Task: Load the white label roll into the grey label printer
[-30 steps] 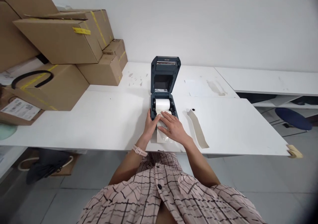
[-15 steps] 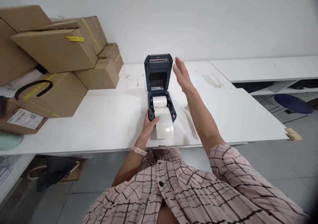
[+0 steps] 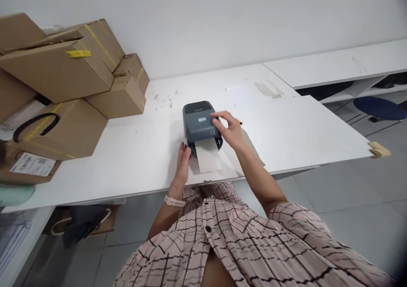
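While two hands (image 3: 182, 163) (image 3: 232, 131) touch one printer (image 3: 197, 123) | one paper strip (image 3: 208, 162) protrudes

On the worktop (image 3: 152, 151), the printer (image 3: 197, 128) has boxes (image 3: 76, 73) left, a paper strip (image 3: 252, 148) right, label paper (image 3: 208, 162) at its near side.

Brown cardboard boxes (image 3: 54, 73) with yellow tape are piled at the left end of a white flat-topped table (image 3: 286, 138), against a plain pale wall (image 3: 222, 24). A black curved strap (image 3: 34, 119) arcs over one lower box, and a white printed label (image 3: 33, 163) marks another near the table's front edge. Below hangs or lies a dark, crumpled bundle (image 3: 79, 221), perhaps a bag; shadow makes it hard to tell. A yellowish-tan block (image 3: 380, 149) caps the table's right corner; beyond stands a round blue stool (image 3: 380, 108), near a long white open-fronted shelf unit (image 3: 343, 68).
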